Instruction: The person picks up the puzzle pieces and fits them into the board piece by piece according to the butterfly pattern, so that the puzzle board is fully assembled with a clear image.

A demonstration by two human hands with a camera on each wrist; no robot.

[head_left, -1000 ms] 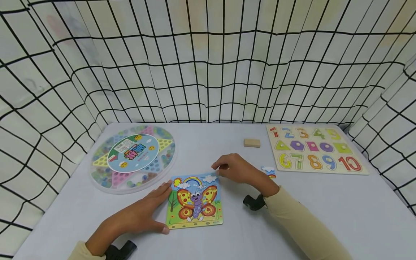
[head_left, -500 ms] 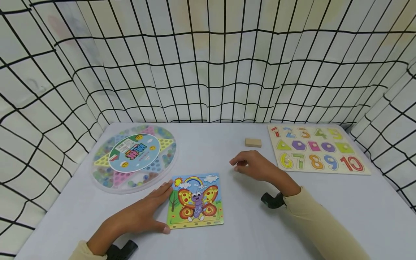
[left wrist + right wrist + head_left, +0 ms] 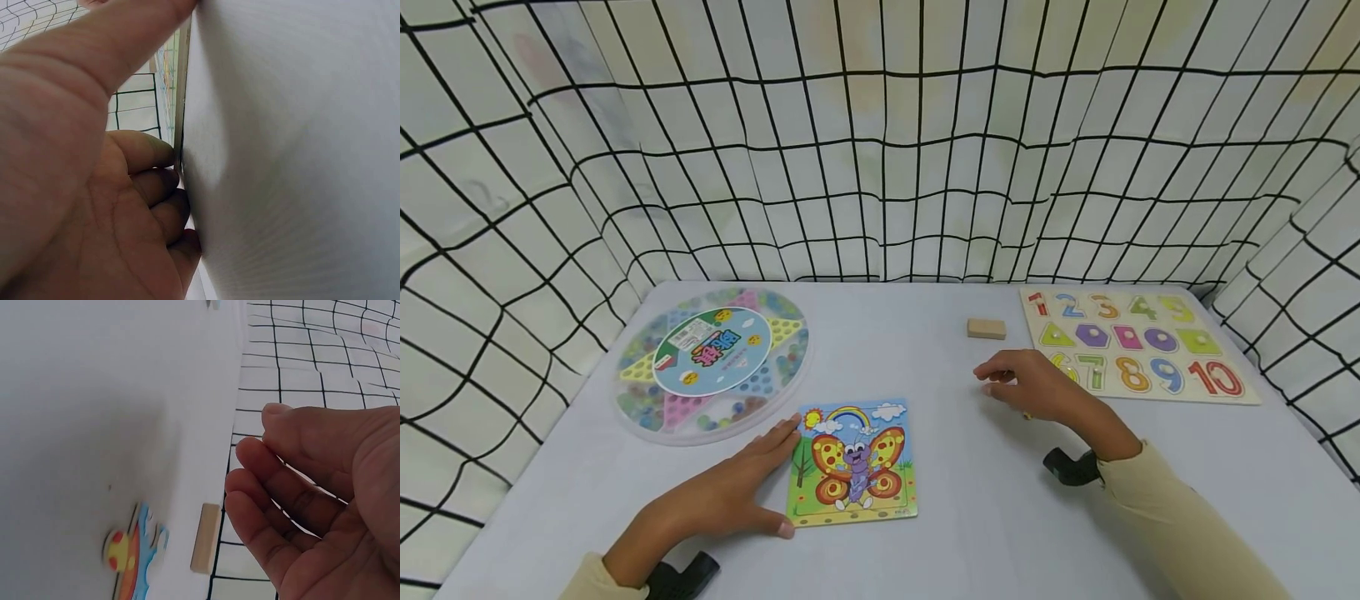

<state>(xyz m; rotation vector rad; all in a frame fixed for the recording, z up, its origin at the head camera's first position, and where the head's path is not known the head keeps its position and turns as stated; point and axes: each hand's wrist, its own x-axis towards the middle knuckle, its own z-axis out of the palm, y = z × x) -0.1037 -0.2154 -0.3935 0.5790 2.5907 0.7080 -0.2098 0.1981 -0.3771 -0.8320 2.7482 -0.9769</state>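
Note:
A square butterfly picture puzzle (image 3: 854,463) lies at the front middle of the white table. My left hand (image 3: 718,493) touches its left side, fingertips at the upper left edge and thumb at the lower left corner. In the left wrist view, the fingertips meet the board's thin edge (image 3: 182,94). My right hand (image 3: 1041,390) hovers to the right of the puzzle, fingers loosely bent, holding nothing. Below it, in the right wrist view, lies a loose puzzle piece (image 3: 142,556) with cloud, rainbow and a yellow red-spotted part. In the head view, the hand hides nearly all of that piece.
A small wooden block (image 3: 986,329) lies beyond my right hand. At the back right is a number and shape board (image 3: 1142,350), partly covered by that hand. A round marble board game (image 3: 712,350) sits at the left. Black netting (image 3: 880,167) encloses the table.
My right hand has moved away from the puzzle's upper right corner, rightward over the loose piece. The left hand stays at the puzzle's left side.

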